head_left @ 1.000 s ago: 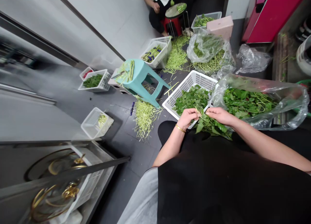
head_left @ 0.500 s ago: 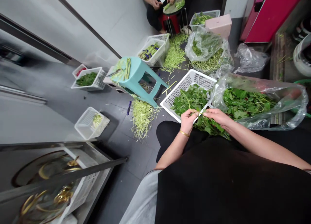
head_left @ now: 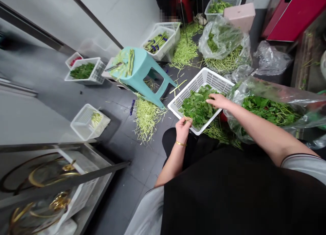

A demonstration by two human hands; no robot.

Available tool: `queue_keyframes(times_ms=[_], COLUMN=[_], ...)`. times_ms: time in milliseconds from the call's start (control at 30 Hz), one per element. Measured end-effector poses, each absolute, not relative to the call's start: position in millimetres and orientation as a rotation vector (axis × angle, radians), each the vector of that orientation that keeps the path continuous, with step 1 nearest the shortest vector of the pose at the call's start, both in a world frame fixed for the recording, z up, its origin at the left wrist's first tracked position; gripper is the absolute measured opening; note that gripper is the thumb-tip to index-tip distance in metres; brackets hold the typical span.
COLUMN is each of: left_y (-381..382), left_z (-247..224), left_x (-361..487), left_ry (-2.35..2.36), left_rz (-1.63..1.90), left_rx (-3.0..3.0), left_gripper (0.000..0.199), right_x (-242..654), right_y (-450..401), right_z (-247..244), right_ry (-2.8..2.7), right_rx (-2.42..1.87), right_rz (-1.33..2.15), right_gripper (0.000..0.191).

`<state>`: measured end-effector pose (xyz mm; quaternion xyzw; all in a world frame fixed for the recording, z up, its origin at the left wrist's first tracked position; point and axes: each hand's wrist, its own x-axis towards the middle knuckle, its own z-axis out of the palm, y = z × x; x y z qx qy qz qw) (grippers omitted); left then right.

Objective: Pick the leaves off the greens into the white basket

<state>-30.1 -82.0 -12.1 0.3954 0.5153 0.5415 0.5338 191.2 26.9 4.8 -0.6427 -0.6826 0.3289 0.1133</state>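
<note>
A white plastic basket (head_left: pixel 175 107) holds a heap of leafy greens (head_left: pixel 198 104). My left hand (head_left: pixel 183 127), with a gold bracelet at the wrist, is closed at the basket's near left rim. A short pale bit of stem shows at its fingertips, mostly hidden by the fingers. Over the heap, my right hand (head_left: pixel 217 101) has its fingers stretched out and slightly apart, touching or just above the leaves. To the right, a clear plastic bag (head_left: pixel 257 83) contains more leafy greens (head_left: pixel 272 109). Loose stems (head_left: pixel 216 131) lie below the basket's near edge.
A turquoise stool (head_left: pixel 141 65) bears peeled stalks, with peelings (head_left: pixel 147 119) on the floor beside it. Behind stand a basket of bundled stalks (head_left: pixel 156 43) and a bag of greens (head_left: pixel 224 48). A metal rack (head_left: pixel 107 170) is at left. Part of another person shows at the top.
My hands have moved apart: the left toward the basket's near left rim, the right in over the greens. The long stem between them is no longer visible. The view has shifted slightly.
</note>
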Motion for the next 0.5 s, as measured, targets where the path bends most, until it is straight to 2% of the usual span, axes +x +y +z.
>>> queue_keyframes(times_ms=[100,200,267,367,500], left_y=[-92.1,-100.4,-106.6,-116.3,-120.6], left_z=[-12.0,-7.8,-6.1,-10.0,-26.2], left_x=[-26.7,-24.3,-19.0,-6.6,11.1], left_ry=[1.283,1.304,1.201,0.971,0.914], left_rz=[1.096,0.826,0.47,-0.126,-0.671], left_rx=[1.262,1.715,2.047,2.387,2.454], left_gripper=[0.014,0.01,0.01,0.012,0.017], right_x=[206.9,239.0,269.8,322.4,381.0], right_y=[48.8,21.8,-15.4,-77.7,-137.7], right_z=[23.4,62.3,82.8,87.4,62.7], right_ry=[-2.049,-1.975,-1.921,-1.722,-1.454], right_rx=[-1.994,-1.84,-1.717,-1.734,-1.86], right_rz=[0.803,0.568,0.494,0.648,0.804], right_gripper=[0.054,0.043,0.037,0.033,0.034])
